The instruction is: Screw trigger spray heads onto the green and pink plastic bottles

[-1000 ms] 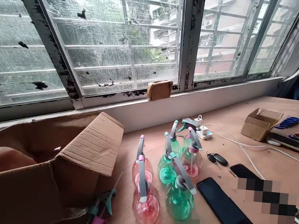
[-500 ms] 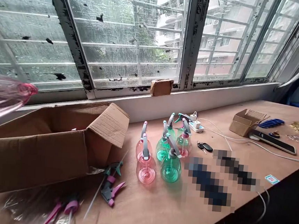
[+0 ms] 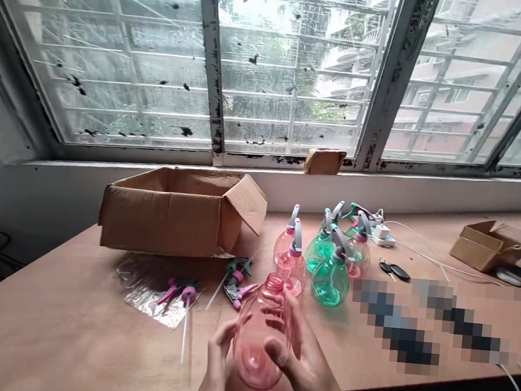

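A clear pink bottle [image 3: 260,329] without a spray head is held over the table's front edge, its open neck pointing away from me. My left hand [image 3: 215,368] cups its left side and my right hand [image 3: 305,364] wraps its right side, thumb across the front. Just beyond stand several finished spray bottles, pink [image 3: 292,262] and green [image 3: 330,278], with grey triggers. Loose spray heads with dip tubes lie to the left: a teal and pink pair [image 3: 237,278] and a pink one [image 3: 183,292] on a clear plastic bag [image 3: 143,279].
An open cardboard box [image 3: 172,212] sits at the back left under the window. Right of the bottles are keys [image 3: 393,270], a white power strip [image 3: 382,235] with cables, two blurred dark flat items and a small cardboard box [image 3: 488,243]. The wooden table [image 3: 48,323] spreads left.
The view pulled back and swung left. The pink bottle, seen at far left half a second ago, has come down to the front centre, and both hands now hold it.
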A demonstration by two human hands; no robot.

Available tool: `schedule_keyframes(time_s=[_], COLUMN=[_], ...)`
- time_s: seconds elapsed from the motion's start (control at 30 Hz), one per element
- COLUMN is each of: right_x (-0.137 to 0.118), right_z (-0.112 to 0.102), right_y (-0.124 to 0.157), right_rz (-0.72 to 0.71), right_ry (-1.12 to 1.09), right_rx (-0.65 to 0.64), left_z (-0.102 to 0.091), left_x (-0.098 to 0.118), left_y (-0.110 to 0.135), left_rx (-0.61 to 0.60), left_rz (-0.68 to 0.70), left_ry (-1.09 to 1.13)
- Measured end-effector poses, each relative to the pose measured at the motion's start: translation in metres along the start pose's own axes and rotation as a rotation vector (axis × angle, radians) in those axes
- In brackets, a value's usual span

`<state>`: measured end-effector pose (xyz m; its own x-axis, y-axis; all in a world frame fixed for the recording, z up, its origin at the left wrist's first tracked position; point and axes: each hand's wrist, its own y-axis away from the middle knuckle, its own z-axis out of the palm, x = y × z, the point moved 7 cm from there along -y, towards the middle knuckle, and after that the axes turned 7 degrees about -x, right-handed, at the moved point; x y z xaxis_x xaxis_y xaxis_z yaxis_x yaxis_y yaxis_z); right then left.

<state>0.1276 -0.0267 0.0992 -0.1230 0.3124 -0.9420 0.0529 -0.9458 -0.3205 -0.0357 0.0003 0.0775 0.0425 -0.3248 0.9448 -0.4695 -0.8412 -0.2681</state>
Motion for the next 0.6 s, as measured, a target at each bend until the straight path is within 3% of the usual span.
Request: schedule_keyframes(time_s=[0.13, 0.23, 0.3, 0.47, 0.6], right_x=[-0.012, -0.015, -0.012, 0.021, 0.043], right_z=[0.012, 0.002, -0.001, 0.014, 0.031], right_y=[-0.022, -0.049, -0.075, -0.133, -0.155], right_rz=[-0.064, -0.151, -0.184, -0.183, -0.15], right_ry=[0.31, 0.622, 0.875, 1.17, 1.291], right_rx=[-0.171, -0.119, -0.156, -0.5, -0.619], left_z=[0.007, -0.004, -0.006, -0.005, -0.006], left_x=[-0.011, -0.014, -0.018, -0.028, -0.033], left_y=[-0.021, -0.026, -0.025, -0.024, -0.024], left_rx=[-0.088, -0.047, -0.067, -0.111, -0.089], left_rz=[-0.084, -0.022, 0.01, 0.001, 0.012], left_ry=[0.167, -0.042, -0.153, -0.163, -0.134])
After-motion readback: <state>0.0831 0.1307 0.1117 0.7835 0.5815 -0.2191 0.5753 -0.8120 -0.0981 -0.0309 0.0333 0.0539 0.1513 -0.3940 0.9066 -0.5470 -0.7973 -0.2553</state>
